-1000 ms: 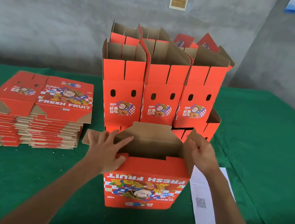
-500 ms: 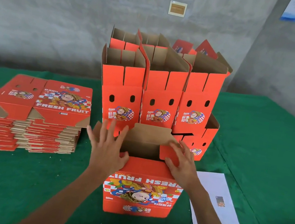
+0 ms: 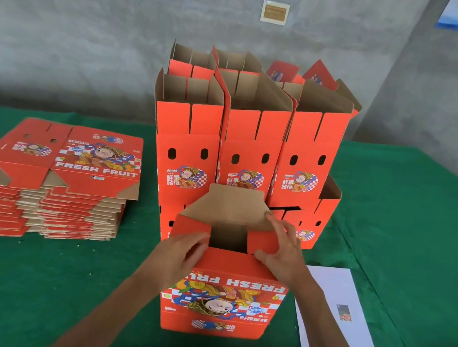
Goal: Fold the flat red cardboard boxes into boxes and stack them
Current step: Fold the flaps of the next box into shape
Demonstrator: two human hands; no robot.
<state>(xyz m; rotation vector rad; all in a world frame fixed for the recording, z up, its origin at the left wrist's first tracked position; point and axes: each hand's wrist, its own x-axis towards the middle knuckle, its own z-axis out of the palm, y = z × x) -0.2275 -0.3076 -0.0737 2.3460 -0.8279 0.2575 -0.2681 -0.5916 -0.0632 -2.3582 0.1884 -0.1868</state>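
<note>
A red "FRESH FRUIT" box stands upside down on the green table in front of me, its print inverted. My left hand presses the left side flap inward over the opening. My right hand holds the right side flap, thumb at its near edge and fingers over the far edge. The brown far flap still stands up behind them. Behind this box rises a stack of folded red boxes with open tops. A pile of flat red boxes lies at the left.
A white sheet of paper lies on the green tablecloth right of the box. A grey concrete wall stands behind the table. Another folded box sits low at the stack's right.
Both side flaps have come down inward over the opening: the right one first, then the left. My hands moved from the upright flaps onto the box top.
</note>
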